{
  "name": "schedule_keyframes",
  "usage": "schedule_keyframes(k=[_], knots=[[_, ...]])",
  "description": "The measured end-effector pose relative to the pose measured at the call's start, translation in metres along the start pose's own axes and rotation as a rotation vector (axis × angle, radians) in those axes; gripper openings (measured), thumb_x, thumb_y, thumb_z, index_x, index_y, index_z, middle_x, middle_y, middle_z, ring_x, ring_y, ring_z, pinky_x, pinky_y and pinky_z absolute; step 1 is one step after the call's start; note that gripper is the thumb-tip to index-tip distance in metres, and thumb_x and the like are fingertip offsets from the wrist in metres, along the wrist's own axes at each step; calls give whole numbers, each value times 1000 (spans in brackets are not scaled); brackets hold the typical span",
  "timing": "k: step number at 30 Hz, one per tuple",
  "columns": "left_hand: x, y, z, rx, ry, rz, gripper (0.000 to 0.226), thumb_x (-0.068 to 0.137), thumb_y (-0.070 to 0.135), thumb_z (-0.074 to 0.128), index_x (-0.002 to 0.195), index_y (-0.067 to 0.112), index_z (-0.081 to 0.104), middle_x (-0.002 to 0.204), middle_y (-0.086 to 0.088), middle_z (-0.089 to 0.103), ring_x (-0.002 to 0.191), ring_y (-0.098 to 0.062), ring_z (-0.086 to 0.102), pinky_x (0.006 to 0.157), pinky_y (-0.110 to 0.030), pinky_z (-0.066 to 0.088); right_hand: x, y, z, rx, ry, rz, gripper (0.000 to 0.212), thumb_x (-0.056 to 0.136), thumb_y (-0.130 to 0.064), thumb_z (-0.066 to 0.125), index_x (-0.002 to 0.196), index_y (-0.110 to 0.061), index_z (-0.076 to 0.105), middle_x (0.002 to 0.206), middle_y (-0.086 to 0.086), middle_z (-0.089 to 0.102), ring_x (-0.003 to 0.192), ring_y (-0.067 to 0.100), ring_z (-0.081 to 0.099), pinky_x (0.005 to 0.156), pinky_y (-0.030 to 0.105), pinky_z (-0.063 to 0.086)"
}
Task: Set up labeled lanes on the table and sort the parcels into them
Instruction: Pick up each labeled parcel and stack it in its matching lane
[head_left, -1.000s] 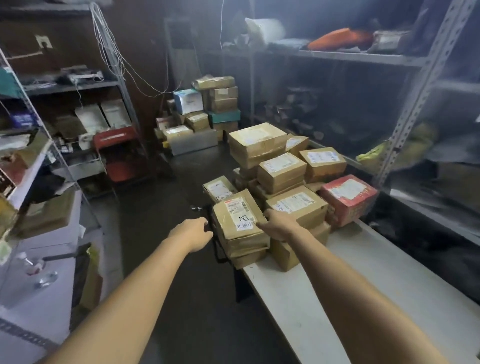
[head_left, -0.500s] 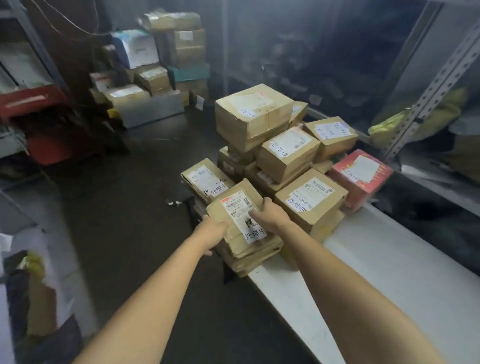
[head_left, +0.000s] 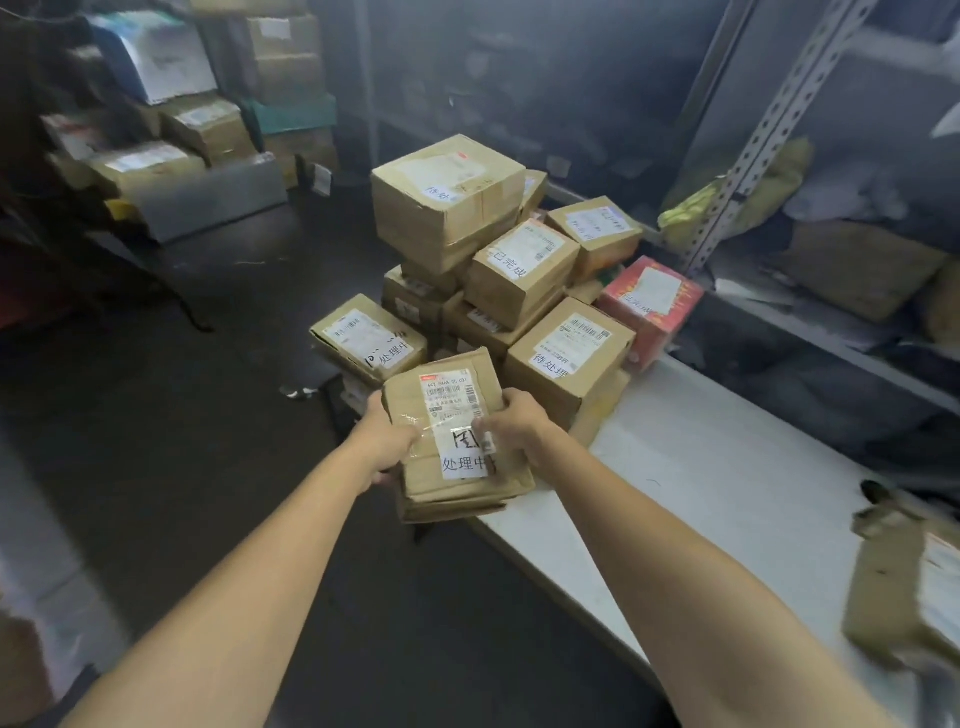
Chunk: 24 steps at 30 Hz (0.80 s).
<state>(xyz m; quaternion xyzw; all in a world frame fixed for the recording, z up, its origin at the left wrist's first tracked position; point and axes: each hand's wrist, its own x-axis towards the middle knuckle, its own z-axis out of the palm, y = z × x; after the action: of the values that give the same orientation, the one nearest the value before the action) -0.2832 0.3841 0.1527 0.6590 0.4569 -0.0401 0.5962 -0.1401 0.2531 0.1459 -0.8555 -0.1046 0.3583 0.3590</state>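
A flat brown parcel (head_left: 451, 410) with a white shipping label and a white tag reading 处理中 lies on top of a short stack at the near end of the white table (head_left: 727, 467). My left hand (head_left: 384, 441) grips its left edge and my right hand (head_left: 511, 423) grips its right side, thumb on the label. Behind it rises a pile of labelled brown parcels (head_left: 452, 202), among them one tagged 待处理 (head_left: 569, 358), one tagged 已完成 (head_left: 522, 267), and a red box (head_left: 649, 306).
Another brown parcel (head_left: 909, 587) lies on the table at the right edge of view. Metal shelving (head_left: 769, 130) runs along the right. More boxes (head_left: 208, 130) are stacked on the dark floor at the back left.
Both hands closed in from either side and took hold of the flat parcel. The view has tilted down and moved closer to the pile.
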Motion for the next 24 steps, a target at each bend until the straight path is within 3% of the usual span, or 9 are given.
schedule_keyframes(k=[4, 9, 12, 15, 17, 19, 24], knots=[[-11, 23, -2, 23, 14, 77, 66, 96, 16, 60, 147, 40, 25, 127, 0, 58, 110, -26, 60, 85, -52, 54, -21, 0, -16, 161, 53, -39, 36, 77, -17, 79, 105, -27, 58, 110, -5, 69, 106, 21, 65, 97, 47, 53], [-35, 73, 2, 98, 10, 180, 67, 95, 19, 66, 150, 34, 30, 130, -2, 60, 105, -23, 64, 69, -38, 59, -56, -13, -59, 238, 168, -140, 66, 84, -16, 77, 142, -16, 46, 129, -1, 59, 122, 23, 57, 106, 43, 46], [-58, 99, 6, 197, 11, 217, 73, 90, 31, 73, 149, 37, 32, 129, -1, 59, 101, -25, 66, 68, -45, 61, -79, -13, -87, 277, 176, -154, 71, 85, -14, 77, 147, -12, 41, 138, 8, 56, 122, 27, 56, 103, 40, 48], [-89, 120, 12, 255, 3, 255, 70, 90, 29, 73, 149, 36, 34, 126, -2, 62, 95, -26, 68, 71, -46, 60, -104, -8, -109, 337, 161, -167, 76, 83, -10, 79, 148, -12, 38, 137, 11, 53, 119, 26, 55, 95, 34, 47], [-109, 132, 21, 275, -7, 272, 72, 90, 28, 73, 148, 37, 33, 125, -4, 64, 97, -28, 70, 77, -55, 60, -120, 0, -123, 360, 181, -184, 79, 81, -10, 80, 148, -12, 38, 141, 10, 52, 125, 27, 52, 100, 36, 46], [-129, 143, 40, 304, -8, 308, 74, 90, 26, 73, 150, 38, 31, 126, -6, 63, 98, -30, 70, 76, -57, 60, -136, 11, -141, 387, 201, -180, 73, 81, -9, 80, 144, -11, 44, 140, 9, 55, 128, 28, 53, 105, 40, 46], [-182, 156, 128, 305, -67, 384, 73, 91, 23, 73, 150, 38, 31, 126, -4, 63, 102, -29, 67, 79, -48, 59, -183, 77, -206, 472, 263, -189, 49, 83, -3, 77, 129, -10, 61, 127, 6, 66, 121, 26, 60, 98, 36, 48]])
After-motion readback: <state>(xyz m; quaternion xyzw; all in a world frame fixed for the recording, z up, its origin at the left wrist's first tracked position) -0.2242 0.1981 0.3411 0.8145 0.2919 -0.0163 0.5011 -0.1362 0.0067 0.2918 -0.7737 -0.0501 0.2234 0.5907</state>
